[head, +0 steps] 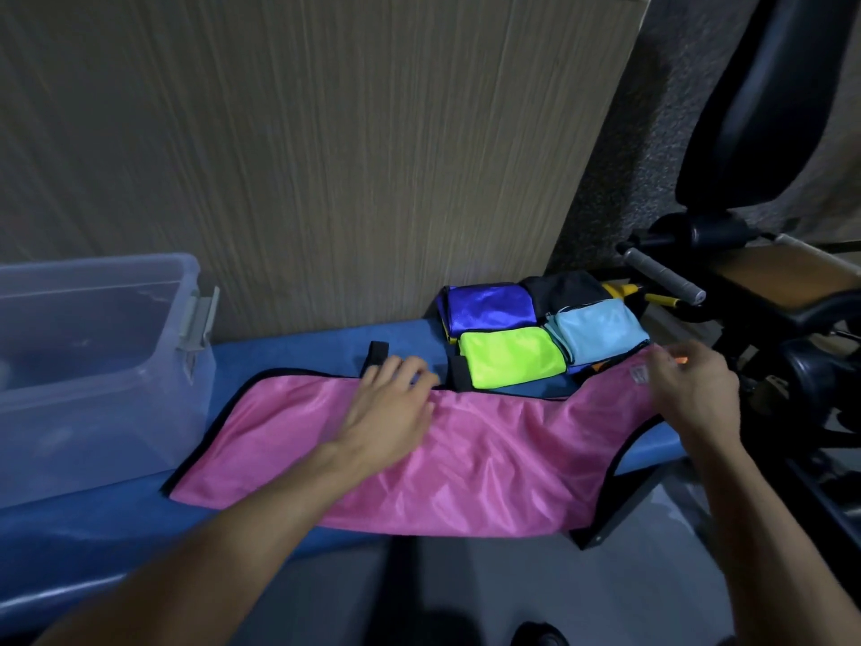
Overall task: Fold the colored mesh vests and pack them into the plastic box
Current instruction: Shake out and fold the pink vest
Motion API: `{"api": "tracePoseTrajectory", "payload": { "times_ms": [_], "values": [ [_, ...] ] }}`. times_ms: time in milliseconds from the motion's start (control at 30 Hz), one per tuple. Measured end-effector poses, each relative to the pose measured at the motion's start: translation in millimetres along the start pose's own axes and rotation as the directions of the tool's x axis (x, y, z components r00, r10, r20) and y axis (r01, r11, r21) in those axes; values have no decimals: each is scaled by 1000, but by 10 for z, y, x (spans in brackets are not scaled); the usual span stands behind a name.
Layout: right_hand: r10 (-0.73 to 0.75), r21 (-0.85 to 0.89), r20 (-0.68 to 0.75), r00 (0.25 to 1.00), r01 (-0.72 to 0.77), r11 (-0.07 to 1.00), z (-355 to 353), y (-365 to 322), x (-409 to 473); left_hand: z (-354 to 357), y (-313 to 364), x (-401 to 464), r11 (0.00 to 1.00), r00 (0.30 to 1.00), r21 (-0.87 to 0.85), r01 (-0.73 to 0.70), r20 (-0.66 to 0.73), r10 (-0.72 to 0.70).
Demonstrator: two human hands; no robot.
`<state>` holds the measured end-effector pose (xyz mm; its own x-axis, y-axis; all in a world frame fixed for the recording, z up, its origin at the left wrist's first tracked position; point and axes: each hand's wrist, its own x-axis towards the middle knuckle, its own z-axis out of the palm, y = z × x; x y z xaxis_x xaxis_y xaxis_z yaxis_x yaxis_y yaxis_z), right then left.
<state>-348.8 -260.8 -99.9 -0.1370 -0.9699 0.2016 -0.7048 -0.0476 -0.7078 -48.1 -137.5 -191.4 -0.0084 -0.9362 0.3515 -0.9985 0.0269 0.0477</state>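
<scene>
Spread lengthwise along a blue padded worktop [289, 352]: pink mesh vest [466, 459] with black edging, one end near the plastic box [93, 366], the other running off the worktop's right end. Resting flat on the vest's far edge near the middle: left hand [391, 412], fingers straight and slightly spread, fingertips reaching past the black trim toward a black strap [378, 354] lying on the blue pad. Grip there spread, pressing the cloth, holding nothing. At the vest's right end: right hand [694, 389], fingers curled down over the pink cloth beside a small white label [639, 375]; whether pinching the fabric or merely touching it, cannot tell, being blurred.

Beyond the vest, against the wood-grain wall panel [326, 132], a cluster of folded vests packed close together: dark blue vest [489, 307] at the back left, black vest [566, 289] at the back right, lime green vest [510, 356] in front left, light blue vest [601, 331] in front right. Lime green one just beside the pink vest's far edge, another black strap [459, 373] between them.

At the left end of the worktop: clear plastic box, lid off, grey latch [198, 321] on its right end wall; contents not discernible through the hazy walls.

On the right, black exercise equipment [745, 132] with padded parts and a grey-handled bar [664, 275], standing on the floor. Below the worktop, grey floor [652, 552].
</scene>
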Motion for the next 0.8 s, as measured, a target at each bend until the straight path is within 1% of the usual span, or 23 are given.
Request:
{"api": "tracePoseTrajectory", "payload": {
  "times_ms": [33,67,100,133,167,200,233,300,367,433,500,567,600,667,700,733,767,800],
  "values": [
    [-16,14,-12,1000,16,1000,-8,-29,-18,11,116,13,996,997,-61,-70,3,71],
    [-33,38,-29,999,34,999,-19,-71,-42,49,225,25,985,989,-114,-126,60,133],
    [-55,68,-48,997,59,996,-29,-119,-69,107,315,29,978,971,-149,-147,167,172],
    [-87,103,-73,994,95,990,-40,-177,-109,176,377,27,976,938,-161,-149,288,191],
    [-116,140,-105,988,131,981,-52,-245,-157,247,400,29,977,905,-162,-140,378,193],
    [-142,179,-143,980,167,970,-69,-318,-213,307,395,33,978,884,-164,-127,428,187],
    [-167,213,-179,970,204,956,-82,-388,-269,346,380,46,978,874,-171,-122,449,187],
    [-223,252,-215,951,275,928,-78,-506,-384,354,351,57,974,866,-192,-124,458,200],
    [-263,280,-211,941,316,907,-30,-624,-480,310,316,48,966,881,-215,-142,418,223],
    [-285,282,-203,937,335,899,43,-760,-557,231,256,34,954,915,-246,-172,320,247],
    [-318,303,-165,934,355,885,159,-931,-641,64,159,23,927,947,-340,-160,212,242],
    [-365,347,-102,925,377,859,350,-1112,-726,-187,-15,11,859,973,-508,-65,160,169],
    [-391,359,-58,919,385,850,467,-1222,-777,-300,-145,-1,820,982,-572,10,163,101],
    [-445,375,27,895,403,835,735,-1465,-878,-407,-500,-61,735,981,-654,179,174,-85],
    [-466,382,68,882,409,829,886,-1598,-935,-436,-679,-109,663,964,-701,264,186,-188],
    [-487,383,108,867,415,825,1042,-1726,-994,-465,-832,-158,561,933,-754,342,201,-298],
    [-510,371,148,848,430,823,1214,-1843,-1053,-495,-954,-203,431,881,-804,409,224,-418],
    [-528,345,190,828,447,825,1396,-1942,-1112,-529,-1036,-233,272,809,-847,457,269,-522]
  ]
}}
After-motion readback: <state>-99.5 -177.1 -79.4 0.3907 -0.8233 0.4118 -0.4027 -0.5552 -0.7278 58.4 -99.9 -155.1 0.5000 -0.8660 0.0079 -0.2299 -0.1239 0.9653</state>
